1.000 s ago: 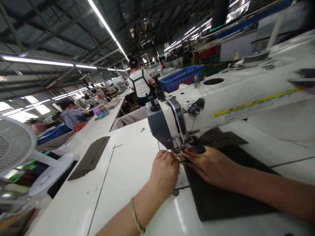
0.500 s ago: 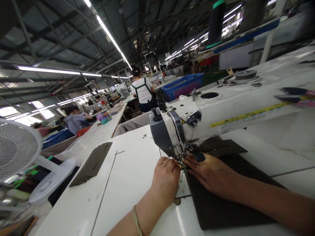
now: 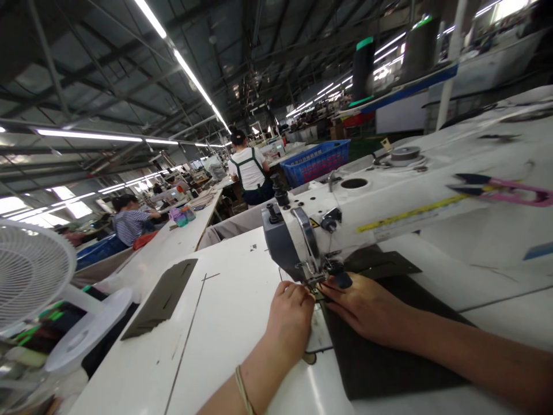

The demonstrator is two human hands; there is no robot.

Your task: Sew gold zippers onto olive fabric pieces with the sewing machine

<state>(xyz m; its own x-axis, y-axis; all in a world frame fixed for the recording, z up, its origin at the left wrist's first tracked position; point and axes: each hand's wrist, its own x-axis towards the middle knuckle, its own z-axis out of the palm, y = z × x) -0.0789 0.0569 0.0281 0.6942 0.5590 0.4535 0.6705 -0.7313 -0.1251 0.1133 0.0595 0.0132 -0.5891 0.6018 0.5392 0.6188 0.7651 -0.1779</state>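
A large dark fabric piece (image 3: 371, 363) lies on the white table under the head of a sewing machine (image 3: 285, 236). My right hand (image 3: 367, 302) rests on it with fingers stretched toward the needle area. My left hand (image 3: 291, 311) is closed just left of the presser foot, fingertips at the fabric's edge; what they pinch is too small to make out. A smaller dark piece (image 3: 389, 262) lies behind my right hand. Another cut dark piece (image 3: 162, 297) lies apart on the left of the table.
A white fan (image 3: 34, 271) stands at the left edge. Pink-handled snips (image 3: 514, 190) and yellow measuring tape (image 3: 410, 213) are on the machine arm. Beyond are a blue basket (image 3: 317, 161), a person in a white shirt (image 3: 250, 167) and a person in stripes (image 3: 129, 222).
The camera view has shifted slightly, showing more of the snips at right. Both hands keep nearly the same place by the needle, and the large fabric looks little changed.
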